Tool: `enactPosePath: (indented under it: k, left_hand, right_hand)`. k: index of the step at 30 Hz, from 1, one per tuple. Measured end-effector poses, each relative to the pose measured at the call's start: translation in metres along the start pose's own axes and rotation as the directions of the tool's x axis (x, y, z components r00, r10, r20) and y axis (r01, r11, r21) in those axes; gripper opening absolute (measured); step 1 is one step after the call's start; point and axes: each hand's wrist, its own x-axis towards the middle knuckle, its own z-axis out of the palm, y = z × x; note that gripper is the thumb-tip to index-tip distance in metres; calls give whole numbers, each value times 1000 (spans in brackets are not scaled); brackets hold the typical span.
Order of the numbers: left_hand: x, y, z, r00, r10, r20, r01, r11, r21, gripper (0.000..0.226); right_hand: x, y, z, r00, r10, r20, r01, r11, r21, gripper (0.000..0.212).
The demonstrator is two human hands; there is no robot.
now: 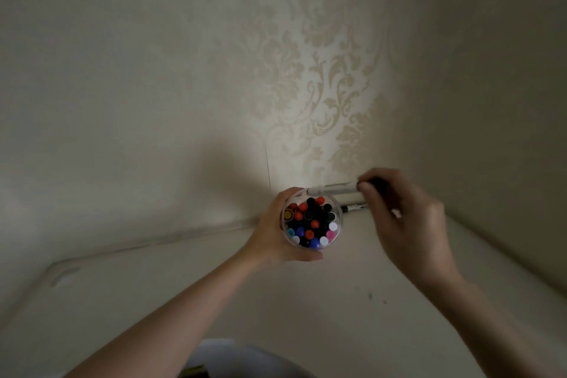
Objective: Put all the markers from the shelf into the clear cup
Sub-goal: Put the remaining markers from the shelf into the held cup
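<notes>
We load another marker into the nearly full cup.

Our left hand (276, 230) wraps around the clear cup (311, 222), held above the shelf (184, 301) and packed with upright markers. Our right hand (408, 218) pinches a grey marker (333, 189) by its dark end, lying level across the cup's far rim. To do this well, we should tip the free end down, aim for a gap among the caps, and keep the cup steady. One black marker (354, 208) lies on the shelf just beside the cup.
</notes>
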Motion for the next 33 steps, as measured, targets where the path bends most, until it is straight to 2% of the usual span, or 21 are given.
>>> enactPosePath:
  k: [3,8,11,13,18,21,25,27,29,31,33]
  left_hand:
    - [-3,3,0,1000,22,-9,-22,1000,-5,102]
    - [-5,7,-1,999,33,-20,-32,999,1,99]
    - [-7,6,-2,1000,11,-12,-11,1000,-11,102]
    - [-7,7,-2,1000,6,0,-6,1000,-10,103]
    - [-5,8,-2,1000,6,9,-6,1000,-19,104]
    - [-5,6,-4,1000,-1,9,1,999,-42,105]
    - [-2,2,-7,999,-44,13,45,994,-97,102]
    - [2,-1,-8,998,-64,23,66,992,-111,100]
    - [5,-1,-9,997,-72,13,73,992,-106,99]
    - [10,-1,-9,996,-86,12,87,990,-108,99]
    - [14,0,-8,996,-87,16,88,992,-94,100]
  right_hand:
    - [-8,2,21,997,-18,78,20,999,-36,6]
    - [-8,11,46,984,-133,119,151,977,-151,16]
    - [-5,14,55,991,-88,96,114,944,-310,24]
    - [-3,17,62,993,-76,85,102,931,-352,25]
    - [-3,25,73,994,-87,63,103,936,-336,18]
    - [-9,30,74,985,-133,113,164,927,-337,24]
    - [0,62,60,991,-136,5,131,945,-299,26]
    - [5,105,54,999,-46,-10,40,949,-314,23]
    - [3,153,54,982,155,107,-96,900,-426,36]
    - [-7,193,59,868,379,321,-117,785,-609,51]
    - [-12,214,67,741,491,458,-46,718,-695,58]
